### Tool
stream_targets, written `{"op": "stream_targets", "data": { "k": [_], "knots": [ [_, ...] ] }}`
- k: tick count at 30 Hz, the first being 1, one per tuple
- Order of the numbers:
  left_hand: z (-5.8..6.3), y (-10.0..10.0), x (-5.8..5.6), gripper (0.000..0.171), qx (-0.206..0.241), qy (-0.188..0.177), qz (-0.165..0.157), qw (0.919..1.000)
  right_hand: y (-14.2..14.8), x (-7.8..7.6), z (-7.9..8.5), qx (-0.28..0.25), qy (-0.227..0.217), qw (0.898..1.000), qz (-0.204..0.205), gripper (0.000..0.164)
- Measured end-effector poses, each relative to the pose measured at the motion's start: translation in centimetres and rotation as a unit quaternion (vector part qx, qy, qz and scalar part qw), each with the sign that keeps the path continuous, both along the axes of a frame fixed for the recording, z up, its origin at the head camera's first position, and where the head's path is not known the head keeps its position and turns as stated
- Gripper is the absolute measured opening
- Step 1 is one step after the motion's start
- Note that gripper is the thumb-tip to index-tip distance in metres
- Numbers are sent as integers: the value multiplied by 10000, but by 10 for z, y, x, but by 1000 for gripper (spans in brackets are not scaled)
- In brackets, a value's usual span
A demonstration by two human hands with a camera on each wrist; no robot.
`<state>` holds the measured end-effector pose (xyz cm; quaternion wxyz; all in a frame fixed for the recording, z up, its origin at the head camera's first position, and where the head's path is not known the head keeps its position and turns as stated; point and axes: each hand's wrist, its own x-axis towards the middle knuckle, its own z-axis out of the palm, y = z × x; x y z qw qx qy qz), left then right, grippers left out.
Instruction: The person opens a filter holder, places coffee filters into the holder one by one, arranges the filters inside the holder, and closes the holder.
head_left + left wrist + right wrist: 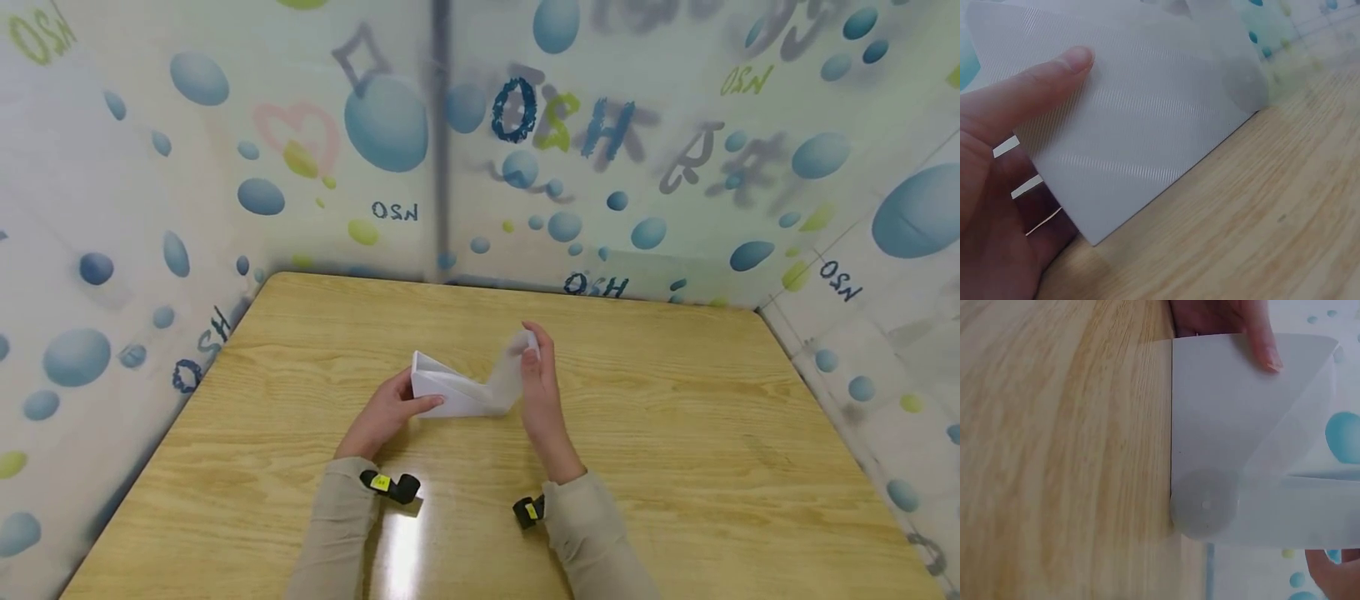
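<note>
A folded white sheet (459, 398), paper-like, stands on its lower edge on the wooden table. My left hand (384, 414) grips its left end, with the thumb across the front face and the other fingers behind. In the left wrist view that face of the white sheet (1141, 119) shows fine shiny ridges. My right hand (543, 398) pinches the raised right end between thumb and fingers. That raised part looks blurred and partly see-through. In the right wrist view, the folded sheet (1229, 394) bends near a rounded grey patch, whose nature I cannot tell.
The light wooden table (705, 433) spreads around both hands. Behind and beside it stand pale walls (480, 200) printed with blue drops and letters. Black wrist cameras (403, 488) sit at both beige cuffs. Glare lies on the table's front part.
</note>
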<state>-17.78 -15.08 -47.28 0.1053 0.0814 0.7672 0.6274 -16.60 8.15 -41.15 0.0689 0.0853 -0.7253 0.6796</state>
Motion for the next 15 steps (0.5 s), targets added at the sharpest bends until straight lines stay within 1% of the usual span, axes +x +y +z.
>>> {"op": "stream_targets", "data": {
  "k": [3,5,7,10,13,15],
  "knots": [
    [-1,1,-1,53,-52,80,69,9999,-7,-6,-2,657,183,9974,231,40],
    [-1,1,-3,53,-65,147,123,9998,-12,-9,-1,1240,460,9907,307,43],
    [-1,1,-4,54,-70,219,135,9996,-19,-11,0,1811,762,9798,361,46],
    [-2,-3,-3,54,-91,246,189,9995,-31,-12,2,2531,1164,9591,500,49],
    [-4,-7,-3,54,-180,287,262,9991,-43,-13,5,3048,1396,9396,688,53],
    [-4,-8,-5,54,-206,350,263,9988,-49,-13,7,3304,1514,9284,779,54]
  ]
}}
